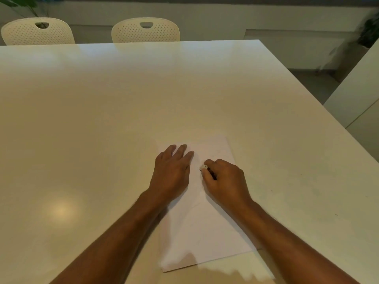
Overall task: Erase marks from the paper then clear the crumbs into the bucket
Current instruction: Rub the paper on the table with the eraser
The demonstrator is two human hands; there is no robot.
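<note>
The near edge of the paper lies closest to the viewer, close to the near edge of the table and right of its middle, the sheet running lengthwise away from the person. Faint pencil lines show near its far right corner and lower down; they are too pale to read. The left hand rests flat on the far left part of the sheet, fingers straight and lightly spread, holding nothing. The right hand is curled tight around a small white eraser, its tip at or just above the paper between the two hands. Risk, as judged: the left hand pins only one side, so a hard stroke toward the free right edge could buckle or crease the sheet, or skid it. Crumbs cannot be made out here; a careless sweep could scatter them over the pale table, where they would be hard to find. No bucket is in view, so carrying crumbs to it invites spillage. Two chairs stand at the far edge.
</note>
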